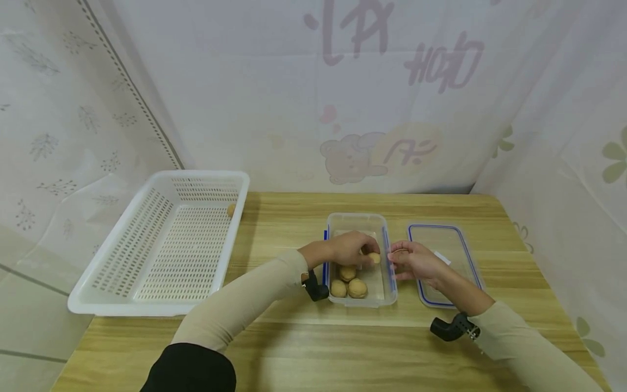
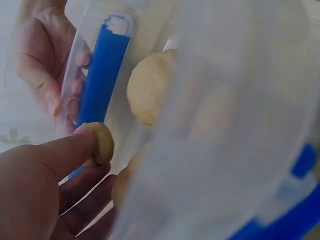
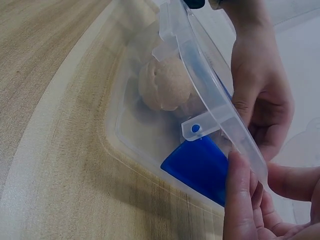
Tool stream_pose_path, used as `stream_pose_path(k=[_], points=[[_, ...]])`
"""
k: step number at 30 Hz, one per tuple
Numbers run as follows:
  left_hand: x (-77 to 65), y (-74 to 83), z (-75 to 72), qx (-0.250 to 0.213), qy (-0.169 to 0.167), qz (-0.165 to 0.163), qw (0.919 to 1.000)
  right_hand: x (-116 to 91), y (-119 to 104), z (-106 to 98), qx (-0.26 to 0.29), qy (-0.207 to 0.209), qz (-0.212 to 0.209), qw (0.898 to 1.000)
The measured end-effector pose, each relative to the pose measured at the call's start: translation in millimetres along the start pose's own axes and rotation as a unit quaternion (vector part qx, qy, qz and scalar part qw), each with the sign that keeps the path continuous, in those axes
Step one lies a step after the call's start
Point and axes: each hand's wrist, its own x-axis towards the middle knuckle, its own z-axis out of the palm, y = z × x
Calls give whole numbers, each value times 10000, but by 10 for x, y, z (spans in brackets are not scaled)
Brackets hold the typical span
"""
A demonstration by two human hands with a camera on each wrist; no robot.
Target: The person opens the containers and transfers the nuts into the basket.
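Note:
In the head view my left hand [image 1: 354,247] is inside a clear plastic container [image 1: 362,302] with blue side clips, pinching a walnut [image 1: 374,258] near the right wall. The left wrist view shows that same walnut [image 2: 102,145] between thumb and fingers. Several more tan walnuts [image 1: 357,288] lie in the container's near left part, partly covered by the left hand. My right hand [image 1: 416,261] pinches the container's right rim, as the right wrist view shows with fingers [image 3: 239,195] against the wall beside a blue clip [image 3: 200,165].
A clear lid [image 1: 443,299] with a blue seal lies to the right of the container, partly under the right forearm. On the left stands a large white slotted basket [image 1: 142,309], with one walnut [image 1: 231,210] at its right wall. Patterned cloth [image 1: 274,109] hangs behind the wooden table [image 1: 313,354].

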Motion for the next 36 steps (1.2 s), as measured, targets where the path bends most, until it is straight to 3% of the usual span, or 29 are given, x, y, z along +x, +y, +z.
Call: stream_pose_path(k=[8,13,18,27,36], points=[[-42,9,-107,-415,442,152,9980,1,-15,3,-9,9,56,10000],[-74,0,-175,-732,772,408,9935,2,-9,-4,13,4,25,10000],[-141,-19,-245,-1043,931,449,9892,3,-1,-2,59,9,15,10000],[-319,-98,-445,-1700,1035,474,9788,4,0,-11,11,-17,-14,10000],[-612,-176,-731,-1940,1489,417,9687,6,22,-16,31,-28,-43,10000]])
